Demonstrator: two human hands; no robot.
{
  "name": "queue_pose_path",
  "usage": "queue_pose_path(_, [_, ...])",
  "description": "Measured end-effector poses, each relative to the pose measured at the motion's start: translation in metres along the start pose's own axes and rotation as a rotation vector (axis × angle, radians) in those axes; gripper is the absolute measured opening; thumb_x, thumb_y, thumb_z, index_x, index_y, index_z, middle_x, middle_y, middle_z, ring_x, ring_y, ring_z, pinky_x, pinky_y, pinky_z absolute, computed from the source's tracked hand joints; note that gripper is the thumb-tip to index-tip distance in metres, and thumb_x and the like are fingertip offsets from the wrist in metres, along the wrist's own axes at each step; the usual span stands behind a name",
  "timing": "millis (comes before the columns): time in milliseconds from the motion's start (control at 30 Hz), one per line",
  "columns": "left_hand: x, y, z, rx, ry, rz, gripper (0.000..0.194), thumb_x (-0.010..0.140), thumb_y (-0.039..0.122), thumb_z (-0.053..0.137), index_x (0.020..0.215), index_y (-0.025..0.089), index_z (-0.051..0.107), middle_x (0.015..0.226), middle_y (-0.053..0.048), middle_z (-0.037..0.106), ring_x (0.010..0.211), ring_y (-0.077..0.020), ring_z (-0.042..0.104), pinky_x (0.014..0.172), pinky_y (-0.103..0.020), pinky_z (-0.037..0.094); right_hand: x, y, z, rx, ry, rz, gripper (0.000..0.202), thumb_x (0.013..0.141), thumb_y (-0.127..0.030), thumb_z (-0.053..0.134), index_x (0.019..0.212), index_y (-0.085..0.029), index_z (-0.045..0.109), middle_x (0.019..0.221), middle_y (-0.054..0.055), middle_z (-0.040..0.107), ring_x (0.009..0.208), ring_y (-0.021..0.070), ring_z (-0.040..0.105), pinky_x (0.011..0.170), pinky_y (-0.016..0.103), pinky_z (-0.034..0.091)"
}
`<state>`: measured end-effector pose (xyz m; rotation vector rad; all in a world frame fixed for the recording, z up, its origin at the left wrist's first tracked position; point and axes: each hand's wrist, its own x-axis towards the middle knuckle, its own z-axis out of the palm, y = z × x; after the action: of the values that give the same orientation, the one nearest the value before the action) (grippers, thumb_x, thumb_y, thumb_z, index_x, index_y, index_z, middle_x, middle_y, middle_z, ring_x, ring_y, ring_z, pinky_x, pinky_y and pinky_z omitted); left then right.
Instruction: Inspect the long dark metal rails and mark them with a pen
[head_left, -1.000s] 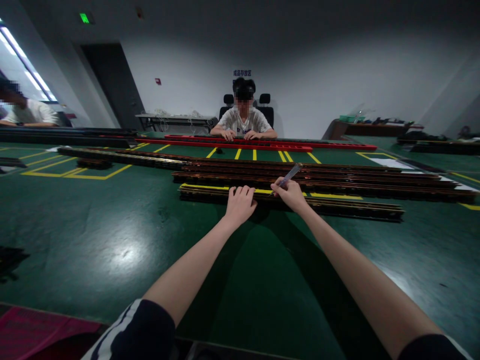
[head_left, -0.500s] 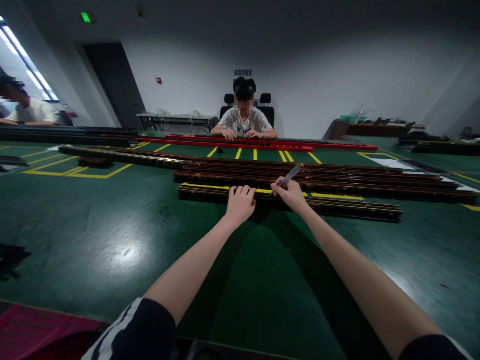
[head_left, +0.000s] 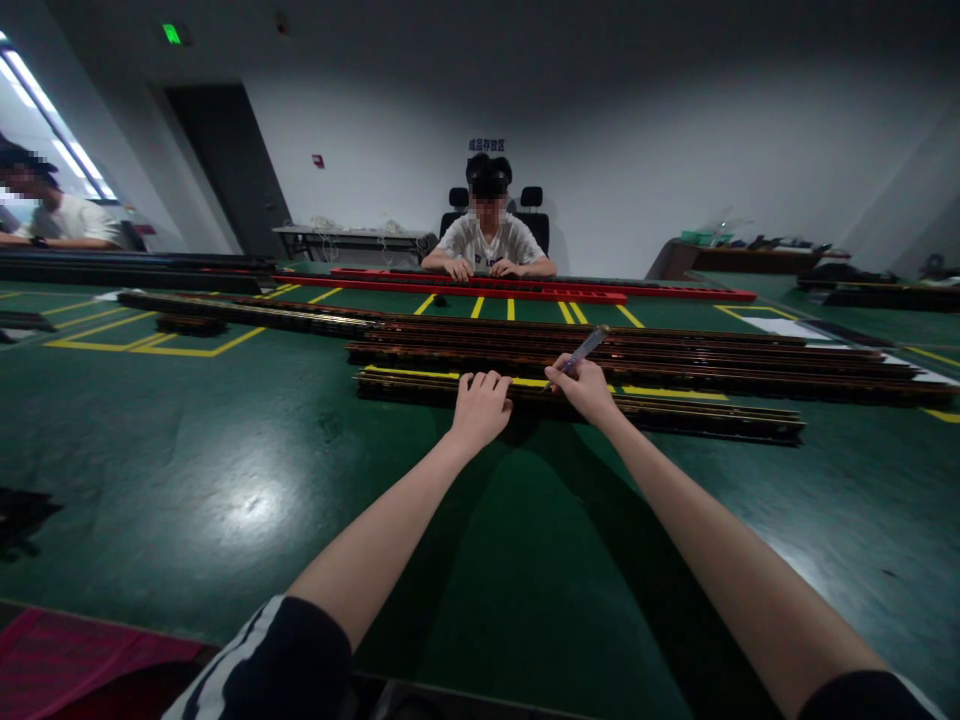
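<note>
A long dark strip bundle [head_left: 697, 415] with brassy edges lies crosswise on the green table in front of me. My left hand [head_left: 482, 405] rests on it, fingers slightly apart and bent over the top. To the right, my right hand [head_left: 583, 388] is closed in a pinch around a pen-like tool [head_left: 587, 347] with a translucent handle. The tool leans up to the right, its thin tip pointing down at the strip bundle; whether the tip touches cannot be seen.
Behind the strip bundle lie more long dark strips [head_left: 750, 362]. Further back are red rails [head_left: 675, 293], with a co-worker [head_left: 487, 240] seated behind them. Another person [head_left: 67, 220] sits at the far left. Yellow tape lines [head_left: 172, 350] mark the table [head_left: 247, 430]. A dark object [head_left: 26, 515] lies at left.
My right hand and the tool have shifted very slightly to the right along the strip bundle. My left hand stays in place. The person at the far left has moved a little.
</note>
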<state>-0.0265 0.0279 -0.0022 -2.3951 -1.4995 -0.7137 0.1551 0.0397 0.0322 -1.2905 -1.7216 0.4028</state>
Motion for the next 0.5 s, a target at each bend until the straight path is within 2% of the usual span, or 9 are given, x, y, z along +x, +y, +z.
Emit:
queue_pose_path(300, [-0.0001, 0.001, -0.0024, 0.014, -0.02, -0.003, 0.034, 0.086, 0.017, 0.044, 0.116, 0.017, 0.06, 0.114, -0.01, 0.064, 0.107, -0.0246, 0.056, 0.101, -0.044, 0.036, 0.0016, -0.0011, -0.0034, 0.019, 0.054, 0.047, 0.016, 0.072, -0.032, 0.055, 0.06, -0.021, 0.053, 0.05, 0.0, 0.057, 0.052, 0.0179, 0.058, 0.061, 0.03, 0.045])
queue_pose_path(500, [0.0001, 0.001, -0.003, -0.002, -0.022, -0.007, 0.034, 0.086, 0.017, 0.044, 0.117, 0.018, 0.06, 0.115, -0.009, 0.064, 0.108, -0.0241, 0.056, 0.102, -0.044, 0.036, 0.0002, -0.0008, -0.0018, 0.007, 0.039, 0.03, 0.017, 0.073, -0.032, 0.055, 0.06, -0.021, 0.053, 0.05, -0.001, 0.056, 0.054, 0.0177, 0.058, 0.062, 0.03, 0.045])
